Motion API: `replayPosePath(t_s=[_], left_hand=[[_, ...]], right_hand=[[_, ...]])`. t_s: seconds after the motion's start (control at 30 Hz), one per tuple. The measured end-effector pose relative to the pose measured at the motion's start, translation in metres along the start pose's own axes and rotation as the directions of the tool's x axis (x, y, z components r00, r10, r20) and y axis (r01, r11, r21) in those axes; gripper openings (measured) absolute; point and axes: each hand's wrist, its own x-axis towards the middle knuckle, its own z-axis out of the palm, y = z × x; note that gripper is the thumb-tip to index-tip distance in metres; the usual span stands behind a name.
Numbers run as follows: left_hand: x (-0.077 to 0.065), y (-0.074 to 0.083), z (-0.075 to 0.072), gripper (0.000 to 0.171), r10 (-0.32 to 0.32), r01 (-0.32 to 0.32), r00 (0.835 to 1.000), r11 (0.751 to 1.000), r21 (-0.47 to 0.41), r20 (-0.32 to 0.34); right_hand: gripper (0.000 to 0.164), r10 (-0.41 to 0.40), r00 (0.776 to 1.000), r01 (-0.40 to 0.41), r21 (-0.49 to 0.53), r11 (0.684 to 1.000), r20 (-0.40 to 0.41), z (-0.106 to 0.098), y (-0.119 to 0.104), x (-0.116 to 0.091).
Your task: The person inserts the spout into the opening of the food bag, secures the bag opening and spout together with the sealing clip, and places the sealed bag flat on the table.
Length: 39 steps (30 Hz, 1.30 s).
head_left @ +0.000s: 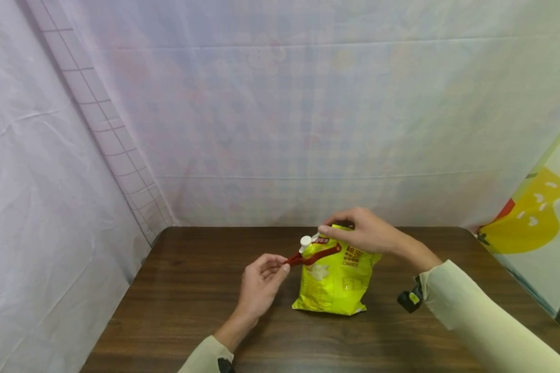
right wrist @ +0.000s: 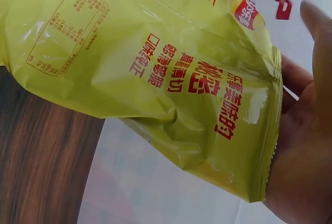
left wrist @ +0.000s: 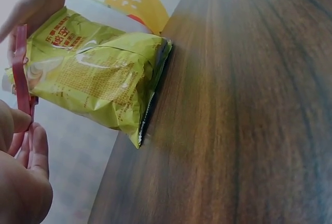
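Observation:
A yellow bag of chips [head_left: 334, 287] stands upright on the table, printed with red lettering. My left hand [head_left: 260, 284] pinches one end of a red bag clip [head_left: 321, 255] between thumb and fingers. Its red arm slants across the front of the bag near the top, and a white round cap [head_left: 305, 241] sticks up beside it. My right hand [head_left: 372, 234] holds the bag's top edge, with fingers behind it and the thumb near the white cap. In the right wrist view the fingers are partly hidden by the bag, and the red arm's free tip [right wrist: 283, 10] shows.
The bag rests on a dark brown wooden table [head_left: 191, 300]. Pale curtains [head_left: 308, 114] hang behind and to the left. A cloth with a yellow print [head_left: 527, 223] hangs at the right. Black wrist devices [head_left: 410, 299] sit at both sleeves.

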Motion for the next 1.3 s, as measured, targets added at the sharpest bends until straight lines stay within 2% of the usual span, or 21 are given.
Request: replayPosePath(t_s=[0.1,0.3,0.43,0.53,0.77,1.03,1.3], left_hand=[[0.0002,0.0003,0.0006,0.020,0.003,-0.003,1.000,1.000,0.004,-0.004],[0.0022,0.0009,0.0017,0.018,0.006,-0.005,1.000,1.000,0.011,-0.017],[0.0026,0.0000,0.0021,0.016,0.008,-0.008,1.000,1.000,0.016,-0.027],[0.0026,-0.0007,0.0027,0.017,0.012,-0.012,0.999,1.000,0.010,-0.033],[0.0030,-0.0016,0.0041,0.018,0.024,-0.025,0.999,1.000,-0.018,-0.037],[0.0026,-0.0010,0.0041,0.020,0.023,-0.023,0.999,0.999,-0.026,-0.028],[0.0046,-0.0023,0.0036,0.023,0.007,-0.007,1.000,0.997,-0.083,-0.001]], right_hand=[[0.031,0.006,1.000,-0.006,0.008,1.000,0.005,0.0001,0.0014,-0.0009],[0.054,0.009,1.000,-0.010,-0.041,0.999,-0.015,0.0001,0.0012,-0.0030],[0.062,-0.015,1.000,0.014,-0.056,0.998,-0.007,0.0001,0.0005,-0.0021],[0.059,-0.024,1.000,0.024,-0.053,0.998,0.004,0.0003,0.0013,-0.0015],[0.043,-0.011,1.000,0.011,-0.059,0.998,0.000,0.0007,0.0045,-0.0012],[0.039,-0.016,1.000,0.014,-0.066,0.998,-0.024,0.0024,0.0054,0.0005],[0.034,-0.024,0.999,0.022,-0.065,0.998,-0.033,0.0033,0.0055,0.0005]])
